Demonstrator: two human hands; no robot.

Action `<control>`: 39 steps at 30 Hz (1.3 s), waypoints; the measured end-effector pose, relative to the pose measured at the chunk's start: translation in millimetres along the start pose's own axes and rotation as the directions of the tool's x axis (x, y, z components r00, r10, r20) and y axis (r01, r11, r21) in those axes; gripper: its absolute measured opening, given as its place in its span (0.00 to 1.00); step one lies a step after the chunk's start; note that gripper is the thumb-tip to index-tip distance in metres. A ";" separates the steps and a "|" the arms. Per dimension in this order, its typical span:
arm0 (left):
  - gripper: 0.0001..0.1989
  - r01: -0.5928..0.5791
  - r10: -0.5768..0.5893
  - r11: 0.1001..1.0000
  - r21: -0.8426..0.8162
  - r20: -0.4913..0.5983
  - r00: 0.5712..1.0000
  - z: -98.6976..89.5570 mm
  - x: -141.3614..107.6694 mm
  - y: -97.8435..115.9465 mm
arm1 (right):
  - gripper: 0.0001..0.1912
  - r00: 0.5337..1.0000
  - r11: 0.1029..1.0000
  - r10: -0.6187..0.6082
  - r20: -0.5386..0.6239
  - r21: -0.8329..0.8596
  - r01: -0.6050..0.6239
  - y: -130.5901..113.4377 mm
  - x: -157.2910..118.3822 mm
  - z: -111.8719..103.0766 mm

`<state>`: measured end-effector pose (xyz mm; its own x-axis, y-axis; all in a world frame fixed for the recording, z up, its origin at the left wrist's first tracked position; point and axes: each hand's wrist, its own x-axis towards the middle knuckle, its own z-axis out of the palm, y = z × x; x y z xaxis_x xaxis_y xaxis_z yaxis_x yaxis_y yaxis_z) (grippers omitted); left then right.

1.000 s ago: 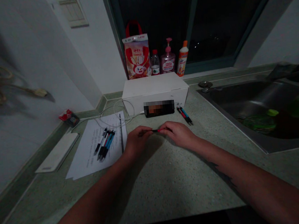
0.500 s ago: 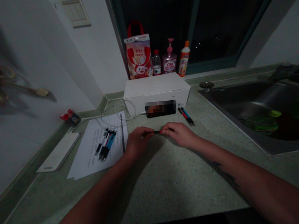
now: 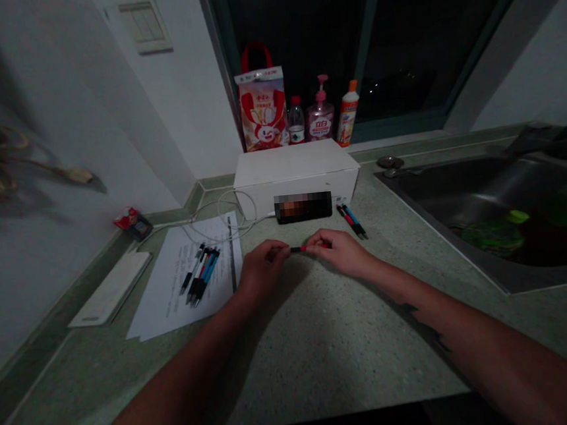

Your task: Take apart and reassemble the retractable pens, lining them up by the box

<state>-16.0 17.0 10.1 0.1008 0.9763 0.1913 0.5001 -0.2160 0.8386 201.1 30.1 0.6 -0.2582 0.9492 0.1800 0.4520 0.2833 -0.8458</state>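
Note:
A red and black pen (image 3: 297,249) lies level between my two hands, just above the counter. My left hand (image 3: 263,264) pinches its black end between thumb and fingers. The red part is gripped in the fingertips of my right hand (image 3: 339,250), which cover some of it. Behind my hands a phone (image 3: 303,208) leans on a white box (image 3: 294,165), a cable plugged into its left end. To the right of the phone lie several pens (image 3: 352,221), with blue and red barrels. Another group of pens (image 3: 202,272) rests on printed sheets (image 3: 164,292) at the left.
A white flat slab (image 3: 114,290) lies by the left wall, near a small red and black packet (image 3: 133,223). A cable (image 3: 205,229) loops over the sheets. Bottles (image 3: 321,116) and a printed bag (image 3: 263,108) stand behind the box. A metal sink (image 3: 488,277) is at the right.
My right hand's grip has shifted slightly, and more of the pen's red barrel shows at its fingers. Both hands stay on the pen in about the same place.

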 end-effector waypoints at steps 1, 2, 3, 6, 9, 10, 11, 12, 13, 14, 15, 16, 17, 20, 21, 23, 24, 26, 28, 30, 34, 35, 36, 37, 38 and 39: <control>0.04 0.007 -0.007 1.000 -0.006 0.004 1.000 -0.2 0.3 0.3 | 0.08 1.000 1.000 0.002 -0.001 -0.008 -0.002 0.0 0.1 -0.3; 0.03 0.007 -0.007 1.000 -0.011 0.003 1.000 -0.5 0.4 0.5 | 0.08 1.000 1.000 0.000 -0.002 -0.018 0.000 0.2 0.2 -0.5; 0.02 0.001 -0.001 1.000 -0.015 0.003 1.000 -0.9 0.6 0.5 | 0.08 1.000 1.000 -0.006 0.001 -0.030 0.006 0.6 0.3 -0.7; 0.02 -0.036 0.036 0.999 -0.014 0.002 0.999 -1.9 0.6 -1.0 | 0.07 1.000 0.998 -0.017 0.008 -0.060 0.017 1.9 0.7 -1.5; 0.03 -0.073 0.073 0.997 0.019 -0.007 0.997 -2.0 0.6 -3.0 | 0.07 1.000 0.998 -0.002 0.022 -0.057 0.003 2.7 1.0 -2.3; 0.03 -0.080 0.080 0.996 0.031 -0.010 0.997 -1.8 0.6 -3.2 | 0.07 1.000 0.999 0.002 0.025 -0.052 0.000 2.8 1.2 -2.6; 0.03 -0.085 0.086 0.996 0.040 -0.015 0.996 -1.7 0.5 -2.9 | 0.07 1.000 0.999 0.001 0.026 -0.045 0.000 2.8 1.4 -2.7; 0.03 -0.089 0.090 0.995 0.045 -0.019 0.996 -1.6 0.3 -2.3 | 0.07 1.000 0.999 -0.001 0.021 -0.033 0.002 2.8 1.7 -2.8; 0.03 -0.092 0.094 0.995 0.046 -0.025 0.995 -1.5 0.0 -1.2 | 0.07 1.000 1.000 -0.002 0.009 -0.016 0.002 2.8 2.1 -2.8; 0.03 -0.094 0.096 0.995 0.044 -0.031 0.995 -1.6 -0.4 0.1 | 0.07 1.000 1.000 0.001 -0.013 0.007 -0.001 2.9 2.8 -2.8; 0.03 -0.095 0.096 0.995 0.038 -0.038 0.995 -1.6 -1.0 1.3 | 0.08 0.999 0.999 0.011 -0.042 0.038 -0.009 3.2 3.7 -2.7; 0.03 -0.093 0.094 0.995 0.030 -0.044 0.995 -1.6 -1.7 2.4 | 0.10 0.997 0.996 0.034 -0.073 0.080 -0.028 3.8 4.8 -2.5; 0.03 -0.088 0.089 0.996 0.017 -0.048 0.995 -1.3 -2.5 3.1 | 0.12 0.992 0.989 0.069 -0.101 0.136 -0.055 4.6 6.2 -2.4; 0.03 -0.087 0.087 0.995 -0.042 -0.012 0.996 1.6 -5.6 2.0 | 0.19 0.975 0.921 0.178 -0.135 0.371 -0.117 7.0 10.1 -1.5; 0.03 -0.094 0.096 0.993 -0.067 0.028 0.995 3.5 -6.9 0.9 | 0.21 0.971 0.888 0.196 -0.135 0.444 -0.117 7.3 10.9 -0.9; 0.04 -0.112 0.128 0.987 -0.114 0.144 0.981 8.1 -10.0 -1.5 | 0.25 0.970 0.835 0.200 -0.138 0.542 -0.095 6.7 11.2 1.0; 0.04 -0.117 0.143 0.985 -0.130 0.212 0.967 10.4 -11.7 -2.4 | 0.27 0.971 0.821 0.197 -0.137 0.564 -0.087 5.9 10.7 2.2; 0.04 -0.119 0.157 0.983 -0.141 0.307 0.939 14.3 -15.1 -3.3 | 0.30 0.973 0.808 0.195 -0.123 0.582 -0.088 3.9 9.1 5.0; 0.04 -0.119 0.160 0.983 -0.137 0.341 0.926 16.8 -17.7 -3.4 | 0.30 0.976 0.804 0.193 -0.104 0.587 -0.096 2.3 7.5 7.1; 0.04 -0.119 0.157 0.984 -0.130 0.341 0.927 17.9 -19.1 -3.4 | 0.29 0.978 0.804 0.185 -0.094 0.587 -0.095 1.7 6.5 8.0; 0.03 -0.116 0.151 0.986 -0.119 0.346 0.926 17.9 -19.3 -2.7 | 0.27 0.979 0.814 0.182 -0.095 0.573 -0.096 1.7 6.4 7.2; 0.03 -0.114 0.149 0.986 -0.118 0.349 0.925 17.7 -19.1 -2.1 | 0.27 0.978 0.813 0.186 -0.096 0.573 -0.099 1.5 6.4 6.9; 0.03 -0.111 0.146 0.987 -0.119 0.349 0.926 17.4 -19.0 -1.3 | 0.28 0.977 0.811 0.189 -0.096 0.576 -0.100 1.2 6.4 6.7; 0.03 -0.109 0.145 0.987 -0.122 0.347 0.927 17.1 -18.8 -0.6 | 0.30 0.977 0.808 0.189 -0.096 0.581 -0.099 0.9 6.4 6.5; 0.03 -0.109 0.147 0.986 -0.127 0.342 0.928 16.8 -18.7 0.0 | 0.31 0.977 0.805 0.187 -0.098 0.585 -0.096 0.5 6.4 6.4; 0.03 -0.112 0.150 0.985 -0.129 0.338 0.929 16.5 -18.6 0.4 | 0.32 0.978 0.804 0.184 -0.099 0.587 -0.092 0.3 6.4 6.4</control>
<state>-3.4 -1.1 -1.6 0.4589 0.8788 0.1310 0.3705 -0.3233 0.8708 194.1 35.4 -1.6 -0.0848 0.9939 0.0703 -0.1145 0.0604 -0.9916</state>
